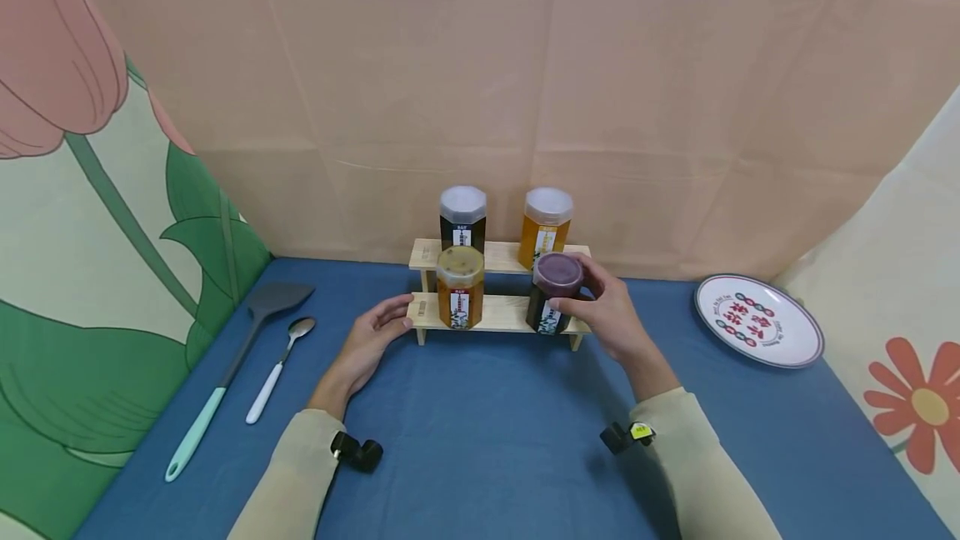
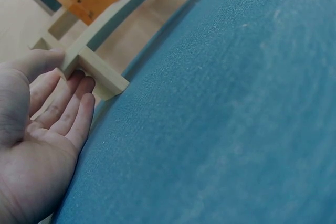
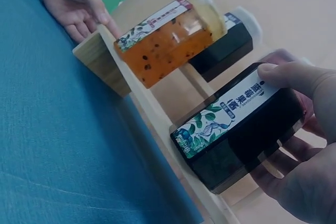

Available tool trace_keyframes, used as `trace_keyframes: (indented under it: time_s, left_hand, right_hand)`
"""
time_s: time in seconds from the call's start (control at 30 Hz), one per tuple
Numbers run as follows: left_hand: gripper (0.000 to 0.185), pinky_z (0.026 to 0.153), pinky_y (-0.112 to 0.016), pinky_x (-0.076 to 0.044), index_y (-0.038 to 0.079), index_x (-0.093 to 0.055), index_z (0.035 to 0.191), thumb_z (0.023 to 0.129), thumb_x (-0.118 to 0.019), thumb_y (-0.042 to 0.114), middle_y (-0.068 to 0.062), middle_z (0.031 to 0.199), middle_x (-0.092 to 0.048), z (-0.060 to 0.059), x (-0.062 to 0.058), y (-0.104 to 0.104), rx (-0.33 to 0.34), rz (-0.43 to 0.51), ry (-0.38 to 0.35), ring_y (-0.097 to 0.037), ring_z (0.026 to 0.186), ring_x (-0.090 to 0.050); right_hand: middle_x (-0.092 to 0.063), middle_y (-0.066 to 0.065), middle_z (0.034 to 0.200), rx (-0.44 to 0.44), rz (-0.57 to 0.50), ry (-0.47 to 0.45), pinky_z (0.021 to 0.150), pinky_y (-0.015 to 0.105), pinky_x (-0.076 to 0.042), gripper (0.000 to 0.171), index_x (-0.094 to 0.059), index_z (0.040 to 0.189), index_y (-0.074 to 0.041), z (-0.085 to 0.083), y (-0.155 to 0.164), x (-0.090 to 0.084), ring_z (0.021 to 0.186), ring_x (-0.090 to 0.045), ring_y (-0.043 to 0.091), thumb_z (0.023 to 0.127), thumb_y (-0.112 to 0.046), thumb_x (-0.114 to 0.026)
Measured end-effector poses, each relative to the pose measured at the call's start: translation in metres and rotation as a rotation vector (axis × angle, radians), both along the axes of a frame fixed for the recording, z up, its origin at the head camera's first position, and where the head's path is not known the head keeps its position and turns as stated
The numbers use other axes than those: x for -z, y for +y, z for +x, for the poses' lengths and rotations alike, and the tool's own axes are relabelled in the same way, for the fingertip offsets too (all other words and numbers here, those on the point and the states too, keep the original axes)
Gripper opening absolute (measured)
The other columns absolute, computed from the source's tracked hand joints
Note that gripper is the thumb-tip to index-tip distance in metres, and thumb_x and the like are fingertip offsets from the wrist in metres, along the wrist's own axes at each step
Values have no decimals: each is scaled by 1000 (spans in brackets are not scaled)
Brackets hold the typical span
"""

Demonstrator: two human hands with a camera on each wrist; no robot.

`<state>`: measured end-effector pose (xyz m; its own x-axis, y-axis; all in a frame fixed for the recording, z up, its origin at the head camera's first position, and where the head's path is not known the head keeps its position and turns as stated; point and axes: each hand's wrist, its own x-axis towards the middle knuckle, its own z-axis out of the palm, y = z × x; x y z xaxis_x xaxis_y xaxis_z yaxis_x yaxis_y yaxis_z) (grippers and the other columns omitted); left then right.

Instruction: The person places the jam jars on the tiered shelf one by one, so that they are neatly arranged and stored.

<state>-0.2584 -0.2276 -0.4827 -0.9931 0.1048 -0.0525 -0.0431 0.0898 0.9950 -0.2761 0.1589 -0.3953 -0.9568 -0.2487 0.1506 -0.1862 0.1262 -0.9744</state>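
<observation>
Right hand [image 1: 609, 317] grips dark jam jar [image 1: 555, 294] at lid, seated on lower shelf of wooden rack [image 1: 498, 313], 3 o'clock end. Left hand [image 1: 372, 338], fingers relaxed, steadies 9 o'clock end. Placement step looks in hand; next likely clean release.

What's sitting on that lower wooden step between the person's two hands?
One orange jar stands on the lower step, between the left hand and the dark jar in the right hand, shown in the head view.

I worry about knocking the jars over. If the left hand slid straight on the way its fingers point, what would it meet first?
The left hand already touches the left end of the wooden rack. Going on, it would push the rack first, then probably reach the orange jar on the lower step.
</observation>
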Motion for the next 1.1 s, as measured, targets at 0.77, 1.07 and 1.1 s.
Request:
trace_keyframes:
  time_s: [0.77, 1.07, 1.1]
  left_hand:
    - [56, 101, -14, -48, 16, -47, 154, 103, -66, 31, -11, 155, -49, -1, 2, -4, -1, -20, 6, -25, 142, -45]
    - [56, 105, -18, -48, 17, -47, 154, 103, -65, 30, -11, 155, -49, 0, -1, -4, 0, -24, 0, -25, 142, -46]
    - [56, 106, -19, -48, 17, -47, 154, 104, -65, 30, -11, 155, -49, 0, -1, -5, -1, -25, -2, -25, 142, -46]
  right_hand:
    - [-55, 9, 146, 38, -64, -4, 100, 16, -52, 71, -45, 152, -19, 0, 5, 25, 129, -52, 24, 91, -11, -80]
    - [-54, 8, 147, 16, -55, 6, 98, 22, -55, 72, -46, 153, -23, -5, -5, 23, 132, -51, 28, 91, -13, -80]
    - [-54, 8, 147, 15, -48, 6, 98, 22, -54, 72, -45, 153, -23, -5, -5, 23, 132, -50, 29, 91, -14, -80]
